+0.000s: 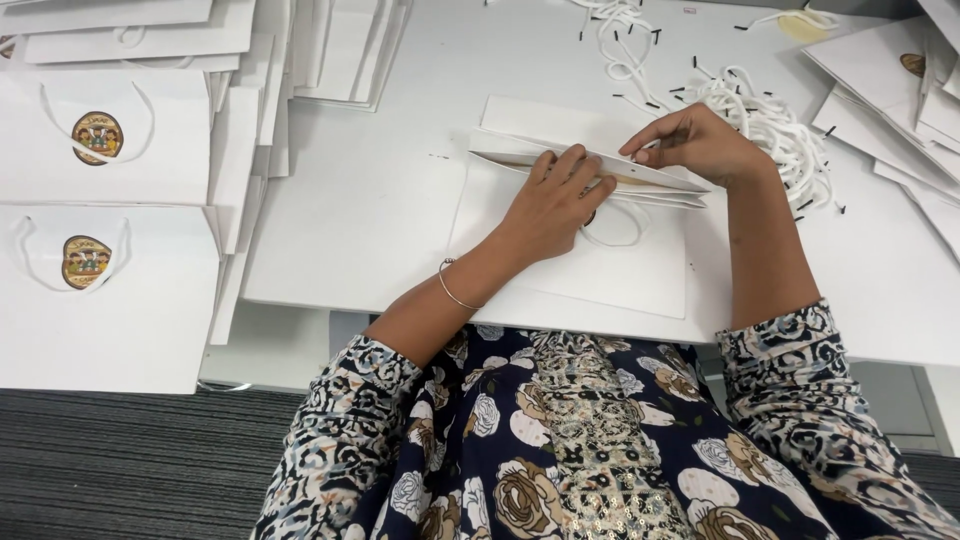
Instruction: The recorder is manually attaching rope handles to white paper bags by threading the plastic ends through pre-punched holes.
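Near edge, 6 o'clock: patterned floral sleeves seen, both forearms reaching forward onto the white table [380,200].

Left hand [552,205]: a thin bangle [452,290] is worn at the wrist, forearm angled up toward 1 o'clock. Hand is laid palm-down, fingers [572,165] extended and slightly spread, pressed flat on the folded white paper bag [600,260]. Nothing is pinched by it.

Paper bag is lying flat at table centre, just ahead of the torso. Its folded top edge is raised as a narrow wedge running 9 to 3 o'clock. A white cord handle loop [615,232] is seen on the bag face, partly hidden under the left hand.

Right hand [698,145]: forearm nearly straight toward 12 o'clock, wrist bent inward to 9 o'clock. Fingers are curled at the bag's top fold; probably a cord end is pinched, but the grip is obscured.

Farther, 1 o'clock: a heap of white cords [775,125] with black tips, touching the right wrist area.

9 to 11 o'clock: stacks of finished white bags [110,300] with round emblems. 2 o'clock: more flat bags [890,90].
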